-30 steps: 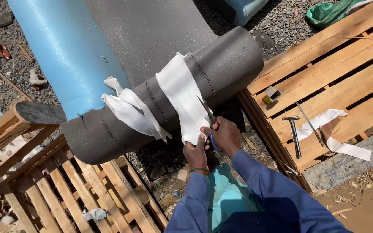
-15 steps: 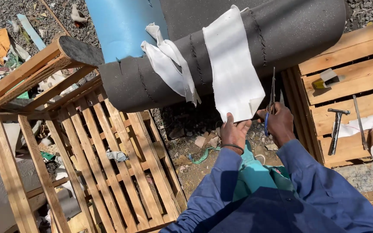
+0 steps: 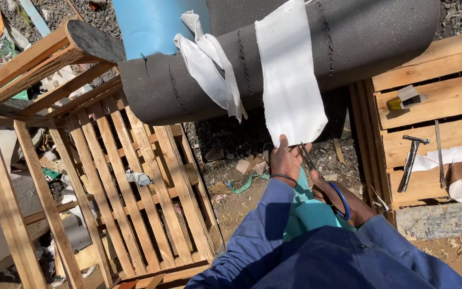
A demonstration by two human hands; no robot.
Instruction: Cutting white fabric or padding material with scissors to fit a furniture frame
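Note:
A wide white cloth strip (image 3: 291, 80) hangs down over a dark grey foam-wrapped pipe (image 3: 359, 37). My left hand (image 3: 286, 159) pinches the strip's lower edge. My right hand (image 3: 343, 199) holds blue-handled scissors (image 3: 322, 176), their blades pointing up toward the bottom of the strip. A second white strip (image 3: 209, 61) is knotted around the pipe further left. A blue pipe (image 3: 156, 24) lies behind. I wear blue sleeves.
A wooden pallet (image 3: 135, 182) leans at the left under the pipe. Another pallet (image 3: 429, 107) at the right carries a hammer (image 3: 410, 155), a small block (image 3: 405, 98) and white strips (image 3: 455, 160). Gravel and rubble lie between them.
The view has swung left and closer. My hands stay at the strip's lower edge, with the scissors now lower and angled up at it.

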